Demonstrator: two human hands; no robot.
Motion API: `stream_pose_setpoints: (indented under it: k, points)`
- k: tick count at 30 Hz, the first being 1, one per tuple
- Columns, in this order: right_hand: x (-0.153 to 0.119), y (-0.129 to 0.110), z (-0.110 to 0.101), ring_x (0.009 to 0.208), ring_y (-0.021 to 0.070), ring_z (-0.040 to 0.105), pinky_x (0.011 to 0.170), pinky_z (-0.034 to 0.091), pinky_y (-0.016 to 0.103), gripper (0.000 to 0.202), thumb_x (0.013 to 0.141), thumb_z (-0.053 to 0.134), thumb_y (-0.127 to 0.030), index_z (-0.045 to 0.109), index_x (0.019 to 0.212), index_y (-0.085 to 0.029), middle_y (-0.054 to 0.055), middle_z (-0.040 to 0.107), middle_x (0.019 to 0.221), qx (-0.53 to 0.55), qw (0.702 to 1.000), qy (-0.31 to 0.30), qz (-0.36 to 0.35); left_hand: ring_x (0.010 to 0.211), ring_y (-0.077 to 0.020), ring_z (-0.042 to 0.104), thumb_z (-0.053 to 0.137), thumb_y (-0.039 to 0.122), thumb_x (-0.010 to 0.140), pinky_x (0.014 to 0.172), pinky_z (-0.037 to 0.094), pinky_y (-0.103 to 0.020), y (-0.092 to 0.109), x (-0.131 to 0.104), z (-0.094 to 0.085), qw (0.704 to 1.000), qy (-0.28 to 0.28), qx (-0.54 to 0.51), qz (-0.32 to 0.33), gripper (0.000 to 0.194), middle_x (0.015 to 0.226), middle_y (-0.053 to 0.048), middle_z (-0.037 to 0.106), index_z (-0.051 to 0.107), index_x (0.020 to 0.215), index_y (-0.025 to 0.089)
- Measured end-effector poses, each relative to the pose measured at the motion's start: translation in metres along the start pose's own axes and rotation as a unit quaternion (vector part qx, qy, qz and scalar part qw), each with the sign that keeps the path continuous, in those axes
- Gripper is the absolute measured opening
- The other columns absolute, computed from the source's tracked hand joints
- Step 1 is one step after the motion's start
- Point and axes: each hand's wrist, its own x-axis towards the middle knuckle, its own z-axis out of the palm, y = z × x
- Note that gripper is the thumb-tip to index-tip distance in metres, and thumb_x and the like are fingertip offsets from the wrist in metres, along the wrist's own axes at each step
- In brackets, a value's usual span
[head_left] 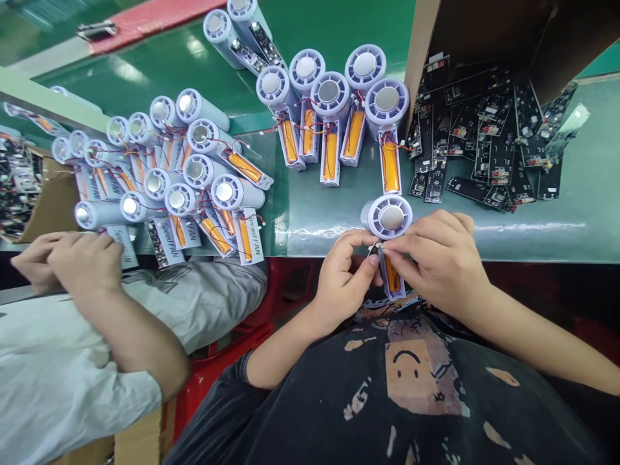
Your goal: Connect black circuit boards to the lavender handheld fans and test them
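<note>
At the table's front edge lies a pale lilac fan unit [390, 217], its handle with an orange battery [393, 279] pointing toward my body. My left hand [345, 274] is closed on a small dark circuit board [376, 249] beside the handle, thumb and index finger pressed on it. My right hand [438, 258] is pinched at the board's upper end, close under the fan's round head; what its fingertips hold is too small to make out.
Several fan units [330, 93] stand behind my hands, and more [196, 171] are at the left. Loose circuit boards [489, 148] are heaped by an open cardboard box [484, 32] at the right. A co-worker's hands [80, 261] are at the far left.
</note>
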Motion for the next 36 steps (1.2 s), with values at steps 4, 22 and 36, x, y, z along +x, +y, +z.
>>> stream_pose_setpoints:
  k: [4, 22, 36]
  points:
    - [0.002, 0.001, -0.002, 0.074, 0.0187, 0.054, 0.072, 0.033, 0.036, 0.018, 0.093, 0.061, -0.025, 0.071, 0.078, -0.024, 0.001, 0.068, 0.074, 0.016, 0.999, -0.026, 0.031, 0.056, -0.001, 0.061, 0.059, 0.024, 0.096, 0.046, 0.051, -0.014, -0.003, -0.001, 0.001, 0.999, 0.008, 0.009, 0.036, 0.013, 0.116, -0.004, 0.054, 0.058, 0.109, 0.022]
    - [-0.004, 0.027, -0.007, 0.075, 0.0162, 0.058, 0.065, 0.049, 0.031, 0.023, 0.084, 0.068, -0.027, 0.065, 0.107, -0.024, 0.003, 0.064, 0.09, 0.248, 0.966, -0.072, 0.033, 0.052, -0.0033, 0.061, 0.062, 0.031, 0.095, 0.043, 0.047, -0.012, -0.008, 0.001, -0.008, 0.999, 0.017, -0.039, -0.012, 0.02, 0.089, 0.004, 0.062, 0.053, 0.112, 0.026]
    - [-0.005, 0.022, 0.009, 0.073, 0.0136, 0.06, 0.068, 0.049, 0.028, 0.005, 0.087, 0.065, -0.022, 0.069, 0.084, -0.022, 0.0, 0.066, 0.081, 0.352, 0.919, -0.044, 0.17, 0.057, -0.0012, 0.065, 0.057, 0.022, 0.096, 0.045, 0.05, -0.012, -0.006, -0.003, -0.013, 1.0, 0.004, -0.026, 0.012, 0.018, 0.114, 0.002, 0.055, 0.046, 0.109, 0.027]
